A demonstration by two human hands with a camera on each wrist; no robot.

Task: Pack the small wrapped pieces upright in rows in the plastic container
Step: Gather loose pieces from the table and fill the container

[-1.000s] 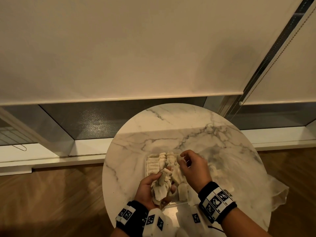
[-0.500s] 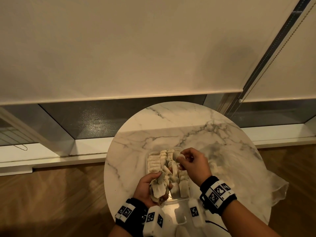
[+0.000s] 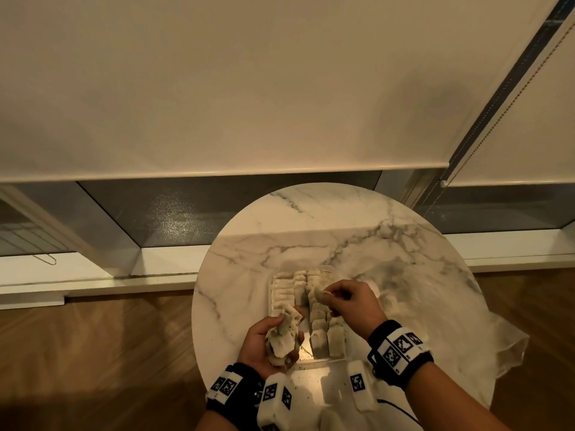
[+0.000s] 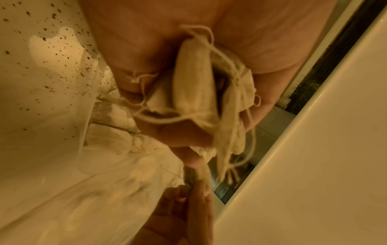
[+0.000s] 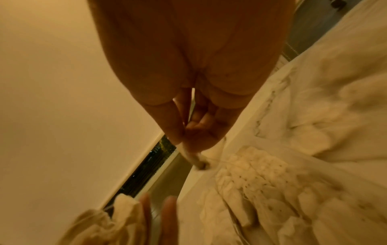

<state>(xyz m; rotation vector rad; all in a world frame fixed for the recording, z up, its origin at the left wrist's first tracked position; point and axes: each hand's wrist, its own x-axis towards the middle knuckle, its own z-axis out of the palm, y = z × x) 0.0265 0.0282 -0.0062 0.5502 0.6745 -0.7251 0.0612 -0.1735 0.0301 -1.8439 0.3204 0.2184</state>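
Three rows of small wrapped pieces (image 3: pixel 314 309) stand upright in the clear plastic container (image 3: pixel 270 301), which sits on the near half of the round table (image 3: pixel 311 231). Each piece is a pale, soft paper-like pouch, roughly rectangular, speckled dark inside and trailing a thin white string. The exact count per row is too blurred to tell.

One single piece (image 3: pixel 320 294) is pinched between the thumb and fingertips of the right hand (image 3: pixel 351 306), held above the right-hand row; the right wrist view shows it end-on past the fingertips (image 5: pixel 192 140). One loose bundle of several pieces (image 3: pixel 281 335) lies in the curled left hand (image 3: pixel 264 343), just at the container's near-left corner, its strings tangled over the pouches (image 4: pixel 194 79).

Two black wristbands with white coded blocks sit on the wrists. The tabletop is glossy white marble with grey veins, dotted with dark crumbs (image 4: pixel 52 49). One crumpled translucent plastic bag (image 3: pixel 497 346) hangs over the table's right edge. Beyond lie a wooden floor (image 3: pixel 93 353) and two cream roller blinds (image 3: pixel 217 88).
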